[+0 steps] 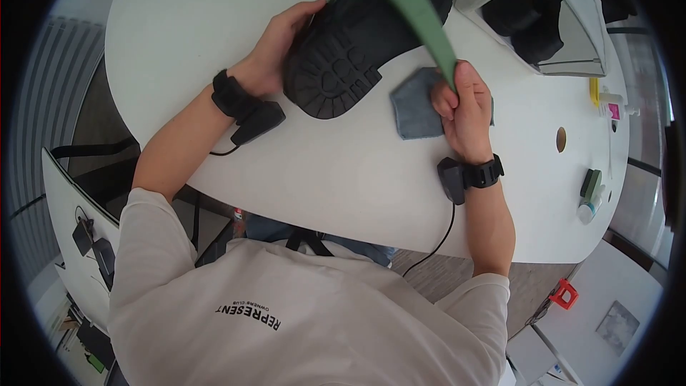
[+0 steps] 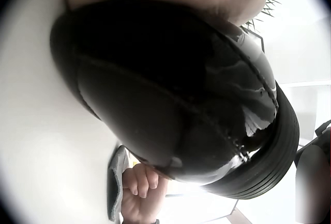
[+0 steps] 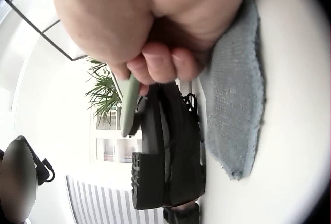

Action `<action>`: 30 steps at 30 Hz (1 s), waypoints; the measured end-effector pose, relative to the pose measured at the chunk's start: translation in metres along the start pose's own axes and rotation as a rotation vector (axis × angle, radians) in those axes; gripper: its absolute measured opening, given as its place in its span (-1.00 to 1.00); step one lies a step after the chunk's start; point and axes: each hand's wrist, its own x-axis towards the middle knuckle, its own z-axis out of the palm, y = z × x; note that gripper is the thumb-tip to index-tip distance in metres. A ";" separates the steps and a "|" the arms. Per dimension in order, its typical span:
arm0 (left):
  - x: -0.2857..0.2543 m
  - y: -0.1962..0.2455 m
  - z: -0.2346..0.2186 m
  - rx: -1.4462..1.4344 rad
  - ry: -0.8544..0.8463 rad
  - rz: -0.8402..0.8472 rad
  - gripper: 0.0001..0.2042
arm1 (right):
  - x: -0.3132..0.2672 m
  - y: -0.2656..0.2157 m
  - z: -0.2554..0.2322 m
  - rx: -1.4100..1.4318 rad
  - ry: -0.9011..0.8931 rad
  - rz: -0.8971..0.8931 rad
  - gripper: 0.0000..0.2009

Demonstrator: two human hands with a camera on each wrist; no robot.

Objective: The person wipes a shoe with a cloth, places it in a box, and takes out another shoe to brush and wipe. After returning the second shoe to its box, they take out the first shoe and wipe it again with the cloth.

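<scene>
A black lace-up shoe lies tipped on its side on the white table, its lugged sole facing me in the head view. My left hand grips it at the heel end; the left wrist view shows the glossy upper close up. My right hand pinches one end of a long green-handled brush, which reaches across the sole. Dark bristles show under the green handle in the right wrist view. Below that hand, a grey-blue cloth lies on the table.
At the back right stands an open white bag with a black item inside. Along the right edge are a small bottle with a pink label, a dark green block and a clear bottle. A round hole pierces the tabletop.
</scene>
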 end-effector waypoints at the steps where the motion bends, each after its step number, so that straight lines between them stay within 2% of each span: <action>1: 0.001 0.001 0.001 -0.018 0.003 -0.007 -0.70 | 0.000 -0.005 0.002 0.039 0.031 0.017 -0.69; 3: -0.001 0.003 0.001 -0.041 -0.003 -0.026 -0.70 | -0.001 -0.005 0.001 0.078 0.066 0.043 -0.69; 6: 0.000 0.002 -0.003 -0.043 0.008 -0.029 -0.66 | 0.000 -0.002 0.002 -0.066 0.010 0.042 -0.67; 8: 0.003 0.003 -0.004 -0.024 0.021 -0.017 -0.62 | 0.000 -0.002 0.008 0.054 0.219 0.001 -0.64; 9: 0.004 0.003 -0.005 -0.030 0.023 -0.020 -0.62 | -0.001 -0.004 0.005 0.052 0.221 0.007 -0.64; 11: 0.000 0.002 -0.005 -0.040 0.030 -0.020 -0.62 | 0.001 -0.009 -0.001 0.016 0.061 0.065 -0.64; 12: -0.002 0.003 -0.002 -0.063 -0.008 -0.015 -0.66 | 0.002 -0.010 -0.002 0.016 0.055 0.060 -0.64; 14: -0.002 0.006 0.001 -0.083 -0.047 -0.012 -0.70 | 0.001 -0.009 -0.002 0.008 0.171 0.050 -0.64; 17: -0.001 0.002 -0.001 -0.034 0.005 -0.008 -0.70 | 0.007 -0.014 -0.011 0.021 0.247 0.005 -0.64; 19: 0.000 0.003 -0.001 -0.007 0.026 0.005 -0.69 | 0.008 -0.018 -0.023 0.007 0.169 0.030 -0.64; 21: -0.002 0.005 0.001 -0.014 0.023 -0.009 -0.69 | 0.005 -0.015 -0.031 -0.020 -0.015 0.076 -0.65; 25: 0.001 0.002 -0.002 -0.019 0.036 0.006 -0.69 | 0.007 -0.013 -0.027 -0.122 -0.013 0.070 -0.66; 27: 0.002 0.003 -0.003 -0.023 0.023 -0.003 -0.69 | 0.006 -0.014 -0.019 -0.018 0.137 0.040 -0.67; 28: 0.002 0.002 -0.004 -0.030 0.011 -0.012 -0.69 | 0.004 -0.013 -0.022 -0.018 0.141 0.047 -0.67; 30: 0.001 0.001 -0.005 -0.018 0.005 -0.005 -0.68 | 0.005 -0.015 -0.028 -0.026 0.027 0.085 -0.67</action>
